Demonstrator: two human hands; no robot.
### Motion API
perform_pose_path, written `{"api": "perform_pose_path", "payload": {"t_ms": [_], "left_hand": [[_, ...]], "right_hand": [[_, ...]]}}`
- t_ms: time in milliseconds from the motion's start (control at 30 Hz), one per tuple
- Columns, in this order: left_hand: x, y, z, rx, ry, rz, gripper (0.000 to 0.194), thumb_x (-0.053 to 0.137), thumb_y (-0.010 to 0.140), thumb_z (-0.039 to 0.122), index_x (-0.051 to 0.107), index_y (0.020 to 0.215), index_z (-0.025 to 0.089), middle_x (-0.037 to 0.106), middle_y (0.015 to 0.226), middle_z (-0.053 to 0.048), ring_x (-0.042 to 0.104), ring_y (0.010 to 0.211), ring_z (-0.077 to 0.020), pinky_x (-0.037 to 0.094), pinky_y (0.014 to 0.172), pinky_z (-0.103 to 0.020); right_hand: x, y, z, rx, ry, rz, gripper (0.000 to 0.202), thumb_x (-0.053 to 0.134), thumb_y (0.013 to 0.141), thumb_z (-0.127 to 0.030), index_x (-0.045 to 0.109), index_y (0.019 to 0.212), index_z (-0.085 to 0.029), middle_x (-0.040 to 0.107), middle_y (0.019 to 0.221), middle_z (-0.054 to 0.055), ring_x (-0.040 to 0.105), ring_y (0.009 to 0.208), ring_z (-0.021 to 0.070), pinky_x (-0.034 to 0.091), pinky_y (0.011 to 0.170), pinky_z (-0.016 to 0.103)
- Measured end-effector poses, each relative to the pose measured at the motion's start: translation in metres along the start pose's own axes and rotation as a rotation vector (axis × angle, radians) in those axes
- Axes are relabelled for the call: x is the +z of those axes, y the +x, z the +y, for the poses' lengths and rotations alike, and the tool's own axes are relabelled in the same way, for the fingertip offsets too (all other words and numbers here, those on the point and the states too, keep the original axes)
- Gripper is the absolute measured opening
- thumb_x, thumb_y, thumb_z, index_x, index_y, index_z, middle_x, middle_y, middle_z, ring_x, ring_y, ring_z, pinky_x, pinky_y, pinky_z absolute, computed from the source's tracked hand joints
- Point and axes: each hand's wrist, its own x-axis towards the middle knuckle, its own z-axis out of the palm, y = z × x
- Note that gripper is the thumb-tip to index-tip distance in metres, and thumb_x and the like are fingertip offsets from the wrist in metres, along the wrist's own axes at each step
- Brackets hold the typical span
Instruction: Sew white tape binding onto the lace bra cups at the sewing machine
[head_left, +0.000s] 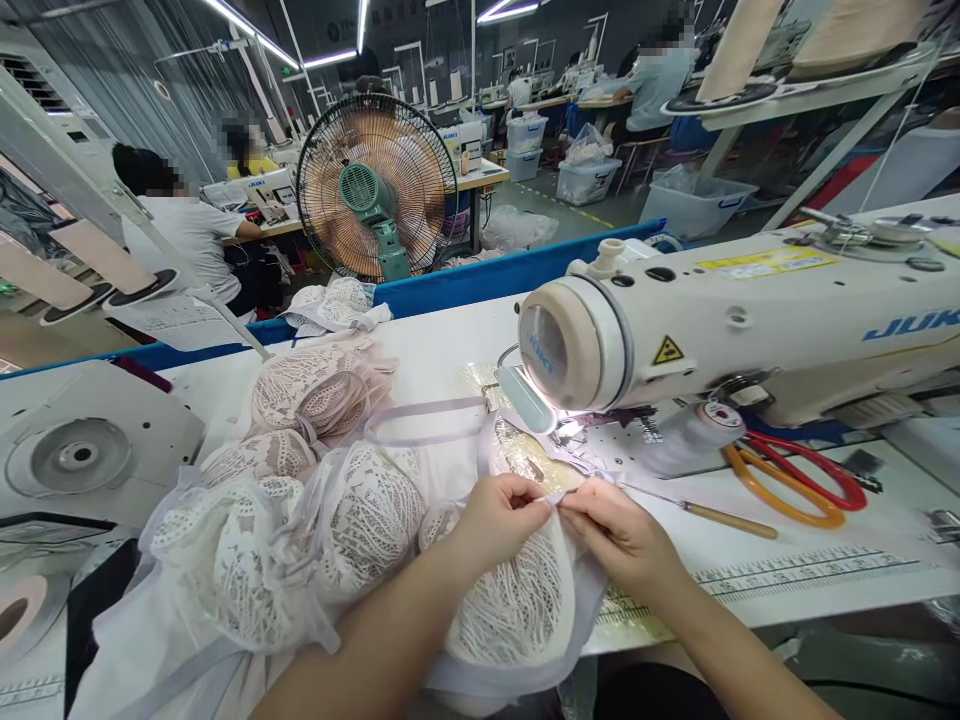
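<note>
Both hands meet at the edge of a white lace bra piece (517, 610) in front of the sewing machine (735, 310). My left hand (499, 520) pinches its pale lilac edging between thumb and fingers. Close beside it, my right hand (619, 525) pinches the same edging, the two sets of fingertips nearly touching. One lace cup hangs below the hands, toward my body. Another part of lace and pale trim (525, 450) lies beyond them, by the machine's needle area, where the needle itself is hard to make out.
Piled lace bras (367, 510) cover the table's left side. To the right are a thread spool (709, 430), a wooden-handled awl (727, 520), orange-handled scissors (787, 500) and a ruler strip (810, 575). Beyond the blue edge stand a fan (379, 190) and seated people.
</note>
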Motion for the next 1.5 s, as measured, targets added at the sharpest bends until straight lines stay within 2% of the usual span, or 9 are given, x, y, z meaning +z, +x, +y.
{"api": "perform_pose_path", "payload": {"t_ms": [367, 633, 833, 1233, 1500], "left_hand": [[0.0019, 0.0011, -0.004, 0.002, 0.048, 0.011, 0.01, 0.055, 0.068, 0.022, 0.057, 0.068, 0.013, 0.051, 0.061, 0.001, 0.043, 0.055, -0.0089, 0.034, 0.052, -0.022], [0.0008, 0.0016, -0.0056, 0.002, 0.03, -0.005, 0.011, 0.052, 0.071, 0.023, 0.057, 0.067, 0.014, 0.049, 0.059, 0.001, 0.042, 0.052, -0.0086, 0.033, 0.047, -0.021], [-0.0019, 0.0004, -0.0059, 0.015, 0.044, -0.03, 0.016, 0.052, 0.073, 0.028, 0.058, 0.069, 0.014, 0.046, 0.059, 0.001, 0.042, 0.05, -0.0083, 0.035, 0.045, -0.021], [-0.0024, -0.0006, -0.0009, -0.033, 0.017, -0.032, 0.018, 0.052, 0.073, 0.029, 0.059, 0.071, 0.013, 0.043, 0.058, 0.003, 0.036, 0.048, -0.0067, 0.028, 0.043, -0.02], [-0.0018, 0.0002, -0.0016, 0.001, 0.02, -0.035, 0.018, 0.052, 0.072, 0.029, 0.059, 0.069, 0.012, 0.044, 0.058, 0.002, 0.035, 0.052, -0.007, 0.028, 0.048, -0.021]], "right_hand": [[0.0024, -0.0014, -0.007, 0.111, -0.017, -0.041, 0.018, 0.042, 0.085, -0.024, 0.058, 0.077, -0.02, 0.05, 0.066, 0.001, 0.051, 0.06, 0.0133, 0.042, 0.053, 0.026], [0.0016, -0.0018, -0.0009, 0.075, 0.005, -0.014, 0.018, 0.042, 0.085, -0.022, 0.06, 0.086, -0.021, 0.051, 0.068, 0.002, 0.052, 0.064, 0.0136, 0.044, 0.055, 0.025], [0.0001, -0.0017, 0.0006, 0.097, -0.001, -0.045, 0.02, 0.041, 0.086, -0.023, 0.061, 0.088, -0.023, 0.051, 0.071, 0.002, 0.052, 0.065, 0.0133, 0.044, 0.056, 0.025], [-0.0012, -0.0005, -0.0007, 0.057, 0.018, -0.006, 0.02, 0.041, 0.085, -0.021, 0.061, 0.086, -0.022, 0.051, 0.07, 0.002, 0.052, 0.065, 0.0128, 0.044, 0.056, 0.024], [-0.0009, 0.0014, -0.0037, 0.077, 0.016, 0.005, 0.018, 0.043, 0.085, -0.023, 0.061, 0.081, -0.022, 0.051, 0.067, 0.001, 0.052, 0.063, 0.0135, 0.044, 0.054, 0.026]]}}
